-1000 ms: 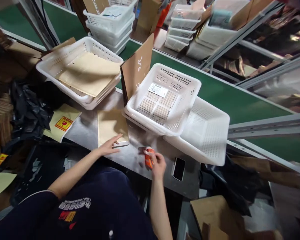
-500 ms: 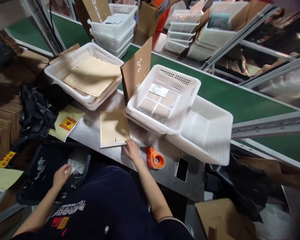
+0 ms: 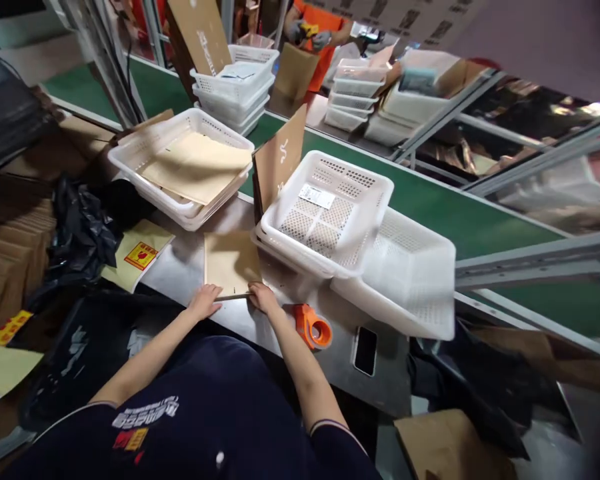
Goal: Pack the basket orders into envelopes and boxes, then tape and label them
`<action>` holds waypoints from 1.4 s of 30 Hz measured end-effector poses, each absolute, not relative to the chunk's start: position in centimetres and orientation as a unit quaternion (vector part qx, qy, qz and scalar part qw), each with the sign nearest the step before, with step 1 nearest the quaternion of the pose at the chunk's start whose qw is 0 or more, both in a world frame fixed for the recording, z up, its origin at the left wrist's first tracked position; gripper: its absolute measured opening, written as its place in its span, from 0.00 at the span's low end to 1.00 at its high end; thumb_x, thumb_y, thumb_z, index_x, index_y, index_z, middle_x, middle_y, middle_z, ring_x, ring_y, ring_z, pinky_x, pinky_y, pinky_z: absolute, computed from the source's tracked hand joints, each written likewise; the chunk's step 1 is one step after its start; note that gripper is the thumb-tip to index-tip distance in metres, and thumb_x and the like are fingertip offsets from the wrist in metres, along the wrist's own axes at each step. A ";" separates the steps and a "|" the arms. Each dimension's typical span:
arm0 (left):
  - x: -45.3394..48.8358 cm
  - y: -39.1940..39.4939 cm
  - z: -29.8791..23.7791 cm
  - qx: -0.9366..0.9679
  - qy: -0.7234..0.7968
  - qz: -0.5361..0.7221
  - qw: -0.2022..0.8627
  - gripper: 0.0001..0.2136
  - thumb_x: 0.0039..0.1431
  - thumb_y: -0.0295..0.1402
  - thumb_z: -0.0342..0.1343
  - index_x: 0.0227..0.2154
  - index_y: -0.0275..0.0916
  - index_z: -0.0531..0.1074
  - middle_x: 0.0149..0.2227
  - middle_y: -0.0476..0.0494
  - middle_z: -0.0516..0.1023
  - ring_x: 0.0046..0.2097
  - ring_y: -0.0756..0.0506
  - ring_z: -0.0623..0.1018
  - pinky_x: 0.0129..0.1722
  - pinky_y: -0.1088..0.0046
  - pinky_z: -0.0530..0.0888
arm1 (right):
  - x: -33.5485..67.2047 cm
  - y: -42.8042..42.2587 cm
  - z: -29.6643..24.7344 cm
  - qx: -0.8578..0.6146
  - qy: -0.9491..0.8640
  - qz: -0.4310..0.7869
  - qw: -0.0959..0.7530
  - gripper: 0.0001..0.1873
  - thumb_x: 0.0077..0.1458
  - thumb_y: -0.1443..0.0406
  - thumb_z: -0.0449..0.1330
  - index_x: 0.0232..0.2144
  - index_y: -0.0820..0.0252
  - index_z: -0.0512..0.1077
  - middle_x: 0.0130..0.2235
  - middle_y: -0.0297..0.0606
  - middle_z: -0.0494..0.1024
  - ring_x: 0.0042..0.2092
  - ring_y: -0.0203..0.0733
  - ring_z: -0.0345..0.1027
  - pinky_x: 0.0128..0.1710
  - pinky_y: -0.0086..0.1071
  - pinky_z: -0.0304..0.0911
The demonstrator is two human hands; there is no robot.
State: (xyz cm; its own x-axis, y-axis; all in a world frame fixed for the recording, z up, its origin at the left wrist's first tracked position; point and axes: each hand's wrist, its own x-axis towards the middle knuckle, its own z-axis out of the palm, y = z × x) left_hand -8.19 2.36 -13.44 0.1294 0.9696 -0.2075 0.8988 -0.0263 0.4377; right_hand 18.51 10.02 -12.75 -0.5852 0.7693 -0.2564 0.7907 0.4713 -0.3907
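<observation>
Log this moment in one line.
left hand: at near-left corner of envelope | right hand: at near-right corner | orange tape dispenser: on table, unheld | phone: right of it

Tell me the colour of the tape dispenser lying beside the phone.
The tape dispenser is bright orange, seen best in the head view.

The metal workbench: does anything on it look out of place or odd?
The right-hand white basket seems to jut past the end of the bench, partly hidden behind the labelled basket. The tan packet shows no clear damage.
</observation>
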 end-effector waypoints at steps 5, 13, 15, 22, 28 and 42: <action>-7.6 5.5 -15.1 0.717 0.652 0.061 0.239 0.09 0.67 0.30 0.55 0.45 0.34 0.78 0.46 0.36 0.79 0.51 0.39 0.78 0.54 0.64 0.74 | 17.2 10.1 -13.3 0.587 0.787 -0.192 0.004 0.17 0.68 0.65 0.56 0.54 0.66 0.75 0.54 0.59 0.79 0.57 0.58 0.71 0.56 0.46 0.68; -5.0 3.1 -14.8 0.672 0.715 0.088 0.172 0.26 0.72 0.29 0.45 0.71 0.31 0.60 0.71 0.23 0.61 0.71 0.28 0.62 0.70 0.45 0.58 | 14.1 4.6 -14.6 0.449 0.859 -0.243 -0.029 0.29 0.69 0.59 0.57 0.69 0.52 0.63 0.73 0.41 0.62 0.75 0.49 0.50 0.75 0.48 0.44; -4.8 2.6 -15.1 0.656 0.730 0.083 0.170 0.27 0.73 0.30 0.43 0.72 0.34 0.58 0.75 0.26 0.54 0.75 0.29 0.56 0.72 0.40 0.50 | 14.7 3.6 -14.7 0.478 0.840 -0.254 -0.031 0.30 0.71 0.58 0.53 0.72 0.55 0.59 0.75 0.45 0.57 0.76 0.52 0.46 0.75 0.56 0.41; -4.4 2.5 -15.7 0.689 0.699 0.059 0.182 0.29 0.72 0.30 0.38 0.74 0.35 0.56 0.76 0.31 0.52 0.77 0.33 0.51 0.74 0.38 0.41 | 19.1 5.1 -12.4 0.595 0.764 -0.249 -0.012 0.31 0.70 0.61 0.53 0.72 0.61 0.58 0.74 0.56 0.55 0.76 0.61 0.46 0.73 0.64 0.39; -5.5 1.3 -16.8 0.814 0.536 0.054 0.217 0.28 0.67 0.39 0.52 0.70 0.50 0.66 0.74 0.41 0.61 0.74 0.30 0.59 0.72 0.40 0.56 | 18.8 8.2 -5.4 0.536 0.782 -0.309 0.075 0.32 0.50 0.62 0.74 0.58 0.57 0.77 0.71 0.58 0.63 0.69 0.73 0.60 0.64 0.66 0.61; -6.3 4.0 -20.9 0.757 0.641 0.120 0.053 0.35 0.58 0.38 0.56 0.68 0.66 0.56 0.66 0.40 0.70 0.68 0.24 0.68 0.58 0.25 0.68 | 28.1 43.8 10.2 0.660 0.721 -0.134 -0.166 0.10 0.69 0.63 0.61 0.48 0.62 0.78 0.51 0.44 0.82 0.53 0.47 0.77 0.57 0.47 0.72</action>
